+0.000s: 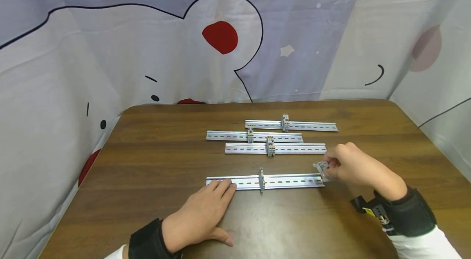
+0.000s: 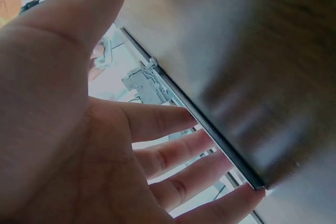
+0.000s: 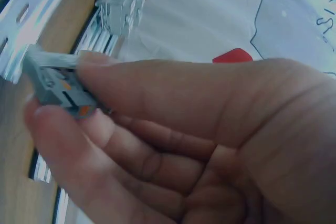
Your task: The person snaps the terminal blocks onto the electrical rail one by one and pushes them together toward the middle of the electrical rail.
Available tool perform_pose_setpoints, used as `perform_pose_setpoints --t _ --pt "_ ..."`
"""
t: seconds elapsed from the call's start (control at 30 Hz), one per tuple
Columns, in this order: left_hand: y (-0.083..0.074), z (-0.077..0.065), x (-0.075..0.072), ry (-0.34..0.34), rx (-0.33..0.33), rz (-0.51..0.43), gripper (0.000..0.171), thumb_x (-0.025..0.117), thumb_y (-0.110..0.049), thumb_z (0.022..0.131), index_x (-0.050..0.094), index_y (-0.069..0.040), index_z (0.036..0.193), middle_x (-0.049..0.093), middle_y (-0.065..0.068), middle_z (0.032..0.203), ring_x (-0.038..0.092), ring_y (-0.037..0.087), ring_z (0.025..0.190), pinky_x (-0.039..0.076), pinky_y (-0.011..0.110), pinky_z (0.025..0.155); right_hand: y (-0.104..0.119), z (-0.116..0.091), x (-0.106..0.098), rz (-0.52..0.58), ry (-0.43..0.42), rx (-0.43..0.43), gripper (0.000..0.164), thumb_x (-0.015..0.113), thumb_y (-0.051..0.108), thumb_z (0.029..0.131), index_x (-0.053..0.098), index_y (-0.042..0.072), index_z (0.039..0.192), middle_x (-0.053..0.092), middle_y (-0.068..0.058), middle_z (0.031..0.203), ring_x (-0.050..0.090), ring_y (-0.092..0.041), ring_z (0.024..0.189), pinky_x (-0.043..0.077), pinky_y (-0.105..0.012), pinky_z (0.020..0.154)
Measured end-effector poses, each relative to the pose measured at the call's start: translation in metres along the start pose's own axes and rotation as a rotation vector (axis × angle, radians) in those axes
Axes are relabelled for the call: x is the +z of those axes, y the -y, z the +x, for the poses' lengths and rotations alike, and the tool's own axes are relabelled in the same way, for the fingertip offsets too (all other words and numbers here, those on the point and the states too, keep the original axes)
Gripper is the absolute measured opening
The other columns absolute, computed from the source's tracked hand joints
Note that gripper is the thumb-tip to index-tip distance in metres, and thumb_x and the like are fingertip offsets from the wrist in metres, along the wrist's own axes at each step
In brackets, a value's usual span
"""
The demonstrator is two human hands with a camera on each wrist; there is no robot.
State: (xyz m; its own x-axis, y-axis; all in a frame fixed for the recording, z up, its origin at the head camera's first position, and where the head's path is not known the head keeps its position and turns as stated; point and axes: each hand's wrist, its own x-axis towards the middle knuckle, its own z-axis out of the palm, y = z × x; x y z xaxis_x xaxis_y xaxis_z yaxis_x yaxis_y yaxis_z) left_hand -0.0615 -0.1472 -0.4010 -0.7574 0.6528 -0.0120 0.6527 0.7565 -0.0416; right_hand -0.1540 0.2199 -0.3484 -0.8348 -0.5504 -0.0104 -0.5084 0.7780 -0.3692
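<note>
A slotted metal DIN rail (image 1: 294, 181) lies nearest the person, with a thin grey terminal block (image 1: 262, 180) standing near its middle. On the rail's left end rest the fingertips of the left hand (image 1: 200, 214), fingers straight and thumb spread away. The left wrist view shows those fingers along the dark edge of the rail (image 2: 210, 127). Over the rail's right end, the right hand (image 1: 355, 165) pinches another grey terminal block (image 1: 321, 168) between thumb and fingers. Orange marks show on this block (image 3: 65, 87) in the right wrist view.
Farther back on the wooden table (image 1: 154, 144) lie three more rails: a front one (image 1: 243, 148), a middle one (image 1: 226, 135) and a rear one (image 1: 312, 126). Each carries grey terminal blocks (image 1: 270, 146). A printed curtain (image 1: 147, 46) hangs behind the table.
</note>
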Motion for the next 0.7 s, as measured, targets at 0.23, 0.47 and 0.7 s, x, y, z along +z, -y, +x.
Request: perform_pose_setpoints --t 0.23,0.47,0.7 --pt "0.0 0.0 0.001 0.017 -0.007 0.001 0.117 0.064 -0.082 0.06 0.044 0.0 0.142 0.047 0.012 0.136 0.046 0.027 0.121 0.041 0.038 0.105 0.004 0.002 0.007 0.142 0.125 0.215 0.02 0.079 0.01 0.078 0.061 0.011 0.067 0.059 0.005 0.051 0.059 -0.009 0.044 0.05 -0.026 0.049" --pt "0.0 -0.001 0.0 0.038 0.004 -0.01 0.116 0.061 -0.082 0.063 0.042 0.0 0.143 0.045 0.012 0.139 0.045 0.028 0.123 0.04 0.04 0.106 0.005 0.005 0.015 0.157 0.128 0.28 0.028 0.071 0.007 0.08 0.055 0.009 0.058 0.057 0.002 0.046 0.06 -0.011 0.04 0.052 -0.028 0.045" --pt "0.0 -0.001 -0.001 0.044 0.001 -0.007 0.116 0.06 -0.082 0.064 0.042 0.0 0.143 0.045 0.013 0.139 0.045 0.028 0.125 0.04 0.041 0.106 0.005 0.008 0.023 0.159 0.104 0.311 0.031 0.062 0.003 0.08 0.05 0.009 0.051 0.055 0.002 0.044 0.059 -0.012 0.038 0.052 -0.028 0.044"
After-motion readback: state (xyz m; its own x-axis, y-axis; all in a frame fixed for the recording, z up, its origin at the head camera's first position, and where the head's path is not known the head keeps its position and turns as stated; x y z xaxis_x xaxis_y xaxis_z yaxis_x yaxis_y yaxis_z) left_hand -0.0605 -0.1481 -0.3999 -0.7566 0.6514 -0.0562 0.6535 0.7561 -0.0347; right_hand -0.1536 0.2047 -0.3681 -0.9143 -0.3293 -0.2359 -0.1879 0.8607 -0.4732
